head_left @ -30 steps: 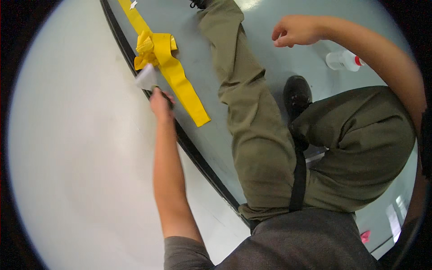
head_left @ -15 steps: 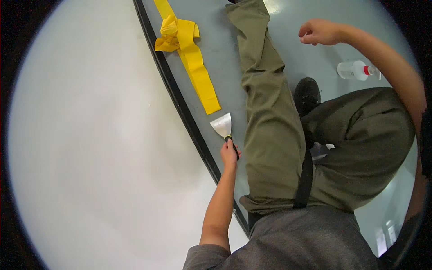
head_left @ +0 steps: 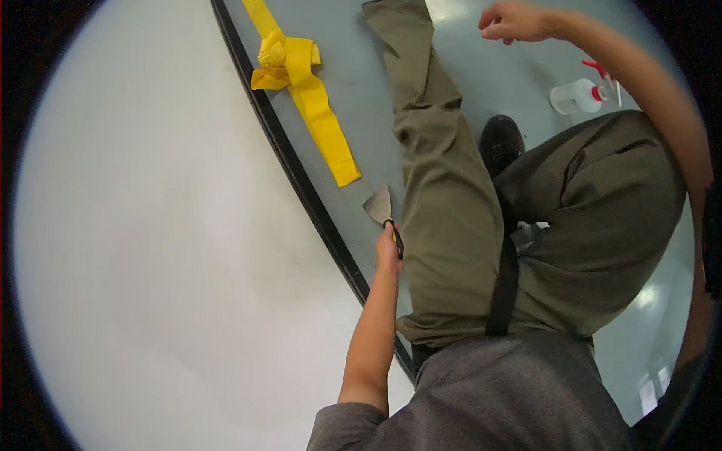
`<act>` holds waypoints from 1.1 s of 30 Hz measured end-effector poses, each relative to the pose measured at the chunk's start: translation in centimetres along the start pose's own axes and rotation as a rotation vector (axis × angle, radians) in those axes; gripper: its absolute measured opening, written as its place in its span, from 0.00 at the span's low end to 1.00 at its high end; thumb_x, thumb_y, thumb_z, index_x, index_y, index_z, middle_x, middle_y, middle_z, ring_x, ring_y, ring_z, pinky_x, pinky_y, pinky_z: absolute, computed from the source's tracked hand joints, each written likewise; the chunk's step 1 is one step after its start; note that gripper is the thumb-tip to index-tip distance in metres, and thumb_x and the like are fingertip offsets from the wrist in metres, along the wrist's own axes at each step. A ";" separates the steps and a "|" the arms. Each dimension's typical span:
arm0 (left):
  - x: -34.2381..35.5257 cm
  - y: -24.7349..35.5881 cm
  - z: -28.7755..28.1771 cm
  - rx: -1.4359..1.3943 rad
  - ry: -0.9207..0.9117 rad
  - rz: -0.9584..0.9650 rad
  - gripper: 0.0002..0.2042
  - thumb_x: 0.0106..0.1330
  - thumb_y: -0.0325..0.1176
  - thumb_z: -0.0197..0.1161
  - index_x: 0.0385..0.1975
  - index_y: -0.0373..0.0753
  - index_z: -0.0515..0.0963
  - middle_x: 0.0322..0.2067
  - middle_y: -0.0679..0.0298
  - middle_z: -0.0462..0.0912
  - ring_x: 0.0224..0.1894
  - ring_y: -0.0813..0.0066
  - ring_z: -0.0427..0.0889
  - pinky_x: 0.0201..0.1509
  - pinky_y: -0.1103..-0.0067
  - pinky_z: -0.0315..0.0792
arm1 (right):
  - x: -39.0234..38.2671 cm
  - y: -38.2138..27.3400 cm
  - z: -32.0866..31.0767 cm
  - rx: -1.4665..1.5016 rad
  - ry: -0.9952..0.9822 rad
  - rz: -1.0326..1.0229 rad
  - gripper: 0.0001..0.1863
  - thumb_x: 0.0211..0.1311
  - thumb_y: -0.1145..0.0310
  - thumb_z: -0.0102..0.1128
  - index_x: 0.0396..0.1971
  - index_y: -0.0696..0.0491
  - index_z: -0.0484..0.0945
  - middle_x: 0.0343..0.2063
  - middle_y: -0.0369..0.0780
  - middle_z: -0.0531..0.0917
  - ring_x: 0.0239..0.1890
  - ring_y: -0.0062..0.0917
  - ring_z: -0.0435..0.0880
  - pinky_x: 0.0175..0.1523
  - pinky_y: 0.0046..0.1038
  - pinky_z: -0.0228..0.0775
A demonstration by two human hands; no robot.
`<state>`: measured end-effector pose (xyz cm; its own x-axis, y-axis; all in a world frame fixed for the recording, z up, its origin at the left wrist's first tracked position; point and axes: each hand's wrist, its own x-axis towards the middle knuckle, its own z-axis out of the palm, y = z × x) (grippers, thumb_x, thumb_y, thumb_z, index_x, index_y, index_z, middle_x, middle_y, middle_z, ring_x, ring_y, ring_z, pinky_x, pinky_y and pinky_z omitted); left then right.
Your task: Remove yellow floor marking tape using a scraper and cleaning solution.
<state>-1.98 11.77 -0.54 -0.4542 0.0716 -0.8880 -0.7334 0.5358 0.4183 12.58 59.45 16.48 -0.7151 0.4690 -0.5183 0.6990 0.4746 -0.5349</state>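
Note:
My left hand is closed around the black and yellow handle of a putty knife, whose flat metal blade points away from me. The blade is held beside my outstretched left leg, just short of the near end of a yellow strip of tape on the floor. My right hand hangs over the floor at the upper right with its fingers curled in, and nothing shows in them. Nearest to it, below my right forearm, is a clear spray bottle with a red collar and red trigger.
A black edge strip runs diagonally between the grey floor and a large white surface on my left. The far end of the yellow tape is bunched into a crumpled knot. My dark shoe rests between my legs.
The view has shifted slightly. My left hand has turned the putty knife, so its blade looks narrower and lies closer to my leg. My right hand is farther up, and the bottle's red trigger now shows.

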 end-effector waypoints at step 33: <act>2.3 -1.8 -6.7 0.158 -0.088 -0.075 0.20 0.64 0.53 0.50 0.36 0.40 0.71 0.22 0.64 0.73 0.17 0.72 0.71 0.19 0.76 0.66 | -0.7 -1.2 -1.4 -0.266 -0.102 0.054 0.24 0.56 0.55 0.53 0.46 0.58 0.75 0.39 0.47 0.82 0.39 0.32 0.81 0.47 0.33 0.70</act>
<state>-5.09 5.29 -2.08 -0.3504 0.0963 -0.9316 -0.6717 0.6674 0.3216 12.26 59.55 18.41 -0.6640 0.4280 -0.6131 0.7034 0.6357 -0.3181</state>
